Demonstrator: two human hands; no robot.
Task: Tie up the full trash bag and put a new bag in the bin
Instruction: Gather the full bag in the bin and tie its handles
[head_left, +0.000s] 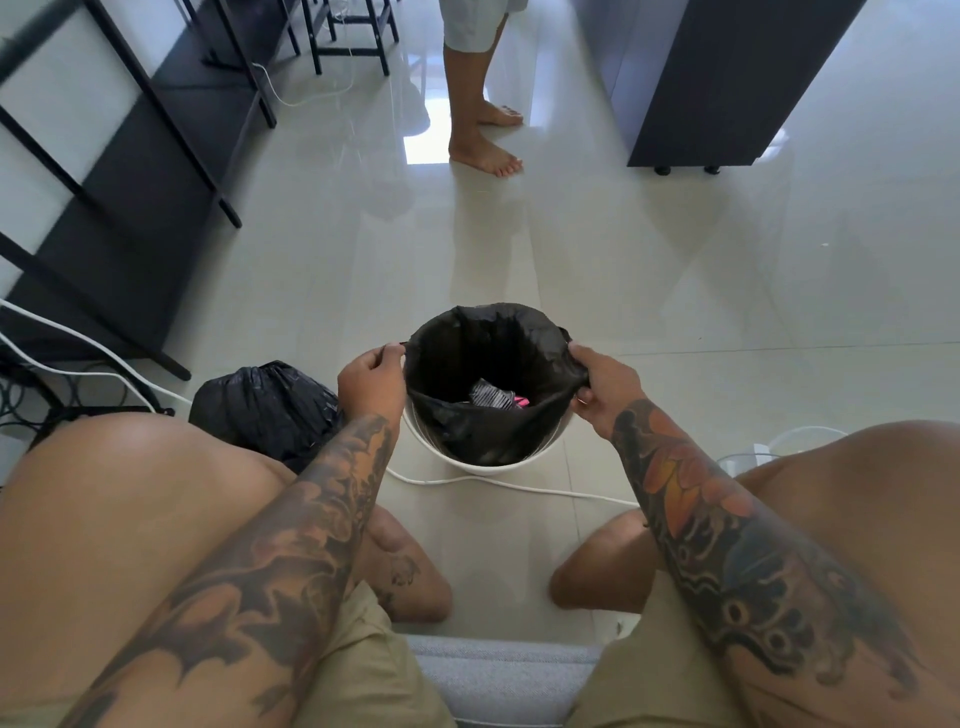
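You're seated, knees apart, white bin (485, 457) on the floor (675, 291) between your feet, dead centre of view. Black bag (488, 353) sits in the bin, mouth open and pulled up above the rim. Your left hand (370, 382) pinches the bag edge at 9 o'clock of the bin; your right hand (597, 387) grips a bunched fold of the edge at 3 o'clock. Both hands are clenched on plastic, stretching the mouth wide. Some trash shows at the bottom, including something pink. A second black bag (265, 402), bulging, lies on the floor at 9 o'clock, just beside the bin, partly behind your left forearm. White cable (498, 482) runs along the floor at 6 o'clock of the bin. Another person's bare feet (485, 153) stand at 12 o'clock, well apart.
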